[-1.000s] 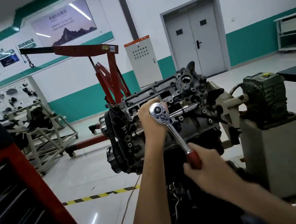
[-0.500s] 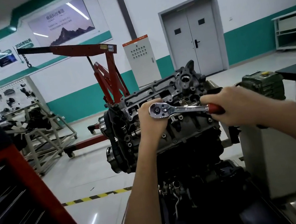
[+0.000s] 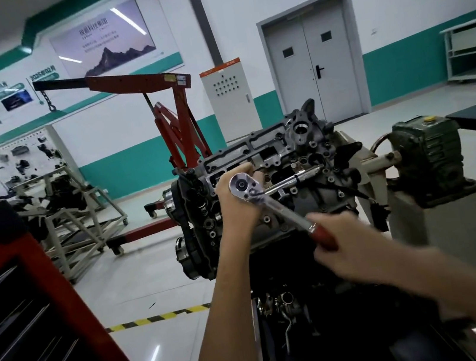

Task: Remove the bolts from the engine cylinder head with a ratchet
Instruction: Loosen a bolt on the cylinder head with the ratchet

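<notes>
**Loosening a bolt by hand**

The right hand (image 3: 343, 244) is wrapped tight round the red grip of the ratchet (image 3: 282, 209). The left hand (image 3: 237, 202) curls round its shiny round end, near the left end of the cylinder head (image 3: 303, 145). The bolt is hidden under it. Push that end in straight and pull slow, so it won't slip off.

Both the left hand (image 3: 235, 202) and the blurred right hand (image 3: 343, 244) are bare, as are the slim forearms.

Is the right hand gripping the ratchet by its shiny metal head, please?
No, the right hand grips the ratchet by its red handle; the left hand holds it at the head.
</notes>
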The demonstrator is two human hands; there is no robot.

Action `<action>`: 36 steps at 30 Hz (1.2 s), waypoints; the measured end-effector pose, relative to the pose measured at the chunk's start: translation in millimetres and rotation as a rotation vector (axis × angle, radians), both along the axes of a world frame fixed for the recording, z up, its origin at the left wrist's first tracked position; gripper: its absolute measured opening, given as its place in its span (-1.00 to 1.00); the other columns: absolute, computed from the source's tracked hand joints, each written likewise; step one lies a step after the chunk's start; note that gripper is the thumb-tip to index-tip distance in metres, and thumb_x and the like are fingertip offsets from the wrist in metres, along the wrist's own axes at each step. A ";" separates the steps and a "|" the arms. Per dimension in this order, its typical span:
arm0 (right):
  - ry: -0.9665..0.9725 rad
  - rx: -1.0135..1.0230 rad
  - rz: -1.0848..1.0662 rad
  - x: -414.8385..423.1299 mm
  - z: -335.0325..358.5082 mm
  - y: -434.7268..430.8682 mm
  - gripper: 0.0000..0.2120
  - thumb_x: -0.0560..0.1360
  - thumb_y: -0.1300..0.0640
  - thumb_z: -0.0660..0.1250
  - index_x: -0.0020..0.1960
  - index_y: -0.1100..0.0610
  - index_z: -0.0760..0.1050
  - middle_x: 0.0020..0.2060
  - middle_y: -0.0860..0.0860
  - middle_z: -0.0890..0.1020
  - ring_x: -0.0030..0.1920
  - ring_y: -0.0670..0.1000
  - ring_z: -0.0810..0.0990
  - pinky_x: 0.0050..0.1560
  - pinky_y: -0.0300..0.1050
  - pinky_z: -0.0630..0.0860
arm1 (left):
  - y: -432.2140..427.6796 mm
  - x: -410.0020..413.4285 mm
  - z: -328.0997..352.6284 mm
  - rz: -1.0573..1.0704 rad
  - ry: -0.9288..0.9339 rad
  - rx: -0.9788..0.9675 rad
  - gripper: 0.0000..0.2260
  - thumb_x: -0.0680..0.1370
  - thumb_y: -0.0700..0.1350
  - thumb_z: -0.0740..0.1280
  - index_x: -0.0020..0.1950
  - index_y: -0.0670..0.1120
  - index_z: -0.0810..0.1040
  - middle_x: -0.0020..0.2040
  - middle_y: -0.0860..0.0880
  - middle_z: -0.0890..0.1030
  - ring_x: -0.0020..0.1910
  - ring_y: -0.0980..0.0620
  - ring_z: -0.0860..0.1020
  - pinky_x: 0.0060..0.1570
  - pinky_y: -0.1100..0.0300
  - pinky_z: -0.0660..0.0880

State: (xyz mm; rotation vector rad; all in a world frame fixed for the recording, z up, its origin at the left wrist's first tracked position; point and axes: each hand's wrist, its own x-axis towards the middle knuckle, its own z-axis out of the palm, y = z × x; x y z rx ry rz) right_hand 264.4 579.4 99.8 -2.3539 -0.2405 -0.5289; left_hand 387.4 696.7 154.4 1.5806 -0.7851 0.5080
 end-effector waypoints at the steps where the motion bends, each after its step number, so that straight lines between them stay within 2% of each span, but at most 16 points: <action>1: 0.020 -0.141 -0.011 -0.3 17.9 -21.3 -0.80 0.41 0.30 0.29 -0.19 0.00 0.41 -0.41 -0.02 0.50 -0.51 -0.14 0.46 -0.48 -0.30 0.41 | 1.6 0.2 2.2 -0.009 -0.006 0.042 -0.94 0.48 -0.40 0.34 -0.18 -0.38 0.57 -0.34 -0.29 0.49 -0.33 0.01 0.48 -0.26 0.20 0.45; 2: 0.018 -0.304 -0.049 1.6 36.7 -40.7 -0.76 0.43 0.29 0.29 -0.20 -0.06 0.39 -0.41 -0.05 0.51 -0.49 -0.15 0.50 -0.45 -0.31 0.44 | 1.7 -0.1 4.6 -0.020 -0.033 0.102 -0.92 0.47 -0.36 0.34 -0.23 -0.33 0.57 -0.34 -0.27 0.50 -0.32 -0.07 0.46 -0.26 0.12 0.43; 4: -0.064 -0.584 -0.155 7.3 68.4 -67.5 -0.81 0.44 0.25 0.30 -0.17 -0.04 0.42 -0.45 -0.10 0.49 -0.48 -0.18 0.49 -0.46 -0.35 0.41 | -1.7 0.5 9.5 -0.037 -0.111 0.245 -0.73 0.41 -0.28 0.27 -0.48 -0.13 0.34 -0.49 -0.08 0.36 -0.41 -0.01 0.30 -0.36 0.14 0.24; 7: -0.124 -0.624 -0.211 11.1 70.4 -71.3 -0.86 0.43 0.23 0.30 -0.15 0.01 0.41 -0.50 -0.13 0.46 -0.51 -0.23 0.45 -0.52 -0.39 0.35 | -7.9 0.2 10.4 -0.015 -0.141 0.215 -0.69 0.35 -0.26 0.20 -0.50 0.03 0.18 -0.54 0.10 0.25 -0.48 0.12 0.21 -0.40 0.17 0.14; 9: -0.074 -0.424 -0.192 7.4 39.8 -52.7 -0.81 0.43 0.24 0.31 -0.16 -0.01 0.36 -0.47 -0.11 0.47 -0.51 -0.21 0.46 -0.51 -0.37 0.37 | -10.8 -0.7 3.2 0.010 -0.114 0.068 -0.74 0.33 -0.24 0.18 -0.50 0.02 0.23 -0.56 0.11 0.28 -0.50 0.17 0.23 -0.42 0.19 0.18; 12: -0.120 0.033 -0.186 -0.7 -11.2 -2.1 -0.86 0.39 0.27 0.33 -0.16 0.10 0.39 -0.50 -0.07 0.43 -0.58 -0.13 0.39 -0.55 -0.34 0.30 | -19.2 -1.5 -1.9 0.048 -0.026 -0.101 -0.82 0.41 -0.28 0.28 -0.37 -0.12 0.39 -0.48 -0.01 0.36 -0.42 0.04 0.31 -0.40 0.20 0.27; 15: -0.159 0.374 -0.122 2.5 -37.5 54.3 -0.79 0.39 0.32 0.33 -0.28 0.11 0.32 -0.55 -0.06 0.34 -0.59 -0.13 0.31 -0.54 -0.37 0.25 | -22.8 1.3 -0.9 0.063 0.028 -0.113 -0.64 0.49 -0.43 0.27 -0.42 -0.09 0.33 -0.53 0.08 0.31 -0.52 0.21 0.25 -0.44 0.36 0.22; 17: -0.125 0.435 -0.063 5.2 -37.6 70.9 -0.75 0.40 0.32 0.30 -0.29 0.05 0.30 -0.52 -0.04 0.36 -0.58 -0.13 0.32 -0.52 -0.34 0.28 | -20.5 0.4 -1.9 0.060 0.058 -0.087 -0.71 0.53 -0.41 0.26 -0.34 -0.13 0.37 -0.46 0.02 0.33 -0.49 0.24 0.27 -0.42 0.42 0.22; 21: -0.038 0.066 -0.021 -0.1 -7.0 16.7 -0.80 0.37 0.30 0.29 -0.24 0.03 0.35 -0.44 -0.01 0.43 -0.53 -0.07 0.37 -0.48 -0.25 0.35 | -4.8 1.5 -0.1 0.025 0.077 -0.074 -0.93 0.51 -0.40 0.32 -0.17 -0.31 0.54 -0.37 -0.06 0.45 -0.42 0.22 0.43 -0.35 0.40 0.38; 23: 0.024 -0.193 -0.020 -0.3 24.1 -26.0 -0.78 0.40 0.30 0.29 -0.22 -0.01 0.39 -0.40 -0.05 0.47 -0.51 -0.08 0.47 -0.47 -0.28 0.42 | 2.0 3.5 2.3 0.001 0.016 0.072 -0.97 0.48 -0.42 0.34 -0.14 -0.39 0.57 -0.31 -0.20 0.54 -0.33 0.05 0.52 -0.26 0.17 0.46; 24: 0.017 -0.363 -0.058 2.3 41.3 -44.2 -0.77 0.43 0.28 0.29 -0.21 -0.04 0.37 -0.42 -0.08 0.49 -0.50 -0.11 0.50 -0.48 -0.31 0.43 | 3.1 3.8 3.2 -0.011 -0.036 0.147 -0.88 0.47 -0.43 0.33 -0.26 -0.31 0.56 -0.37 -0.20 0.51 -0.37 -0.03 0.47 -0.28 0.06 0.41; 26: -0.093 -0.668 -0.177 9.4 70.3 -67.0 -0.83 0.45 0.22 0.29 -0.16 -0.03 0.37 -0.46 -0.11 0.48 -0.48 -0.17 0.48 -0.46 -0.37 0.36 | 1.3 2.7 4.1 -0.041 -0.111 0.210 -0.67 0.44 -0.39 0.29 -0.45 -0.08 0.36 -0.51 0.05 0.34 -0.47 0.07 0.26 -0.37 0.11 0.24; 28: -0.157 -0.728 -0.234 14.2 76.8 -70.7 -0.90 0.45 0.18 0.28 -0.08 0.02 0.41 -0.45 -0.12 0.48 -0.44 -0.17 0.47 -0.42 -0.34 0.39 | -3.3 3.0 2.5 -0.036 -0.144 0.157 -0.67 0.39 -0.30 0.22 -0.48 0.02 0.22 -0.54 0.11 0.24 -0.46 0.08 0.19 -0.38 0.12 0.17; 31: -0.084 -0.490 -0.212 7.8 38.7 -47.4 -0.84 0.44 0.21 0.29 -0.11 0.00 0.35 -0.44 -0.13 0.45 -0.45 -0.21 0.47 -0.43 -0.32 0.45 | -8.7 4.1 -4.2 0.002 -0.073 -0.023 -0.65 0.44 -0.32 0.26 -0.48 -0.06 0.24 -0.54 0.10 0.23 -0.50 0.13 0.21 -0.41 0.19 0.19; 34: -0.103 0.025 -0.171 -5.3 -8.9 0.9 -0.84 0.39 0.25 0.33 -0.17 0.06 0.38 -0.50 -0.07 0.43 -0.57 -0.16 0.38 -0.49 -0.29 0.35 | -17.5 2.2 -5.1 0.069 -0.041 -0.073 -0.54 0.50 -0.42 0.28 -0.47 -0.03 0.24 -0.54 0.16 0.25 -0.55 0.21 0.26 -0.44 0.38 0.20; 36: -0.126 0.320 -0.137 -3.8 -31.5 38.8 -0.80 0.40 0.31 0.33 -0.25 0.10 0.34 -0.53 -0.06 0.38 -0.60 -0.14 0.35 -0.54 -0.34 0.30 | -23.8 0.9 -8.6 0.080 0.050 -0.139 -0.64 0.53 -0.39 0.27 -0.37 -0.05 0.34 -0.42 0.05 0.39 -0.41 0.26 0.34 -0.34 0.37 0.33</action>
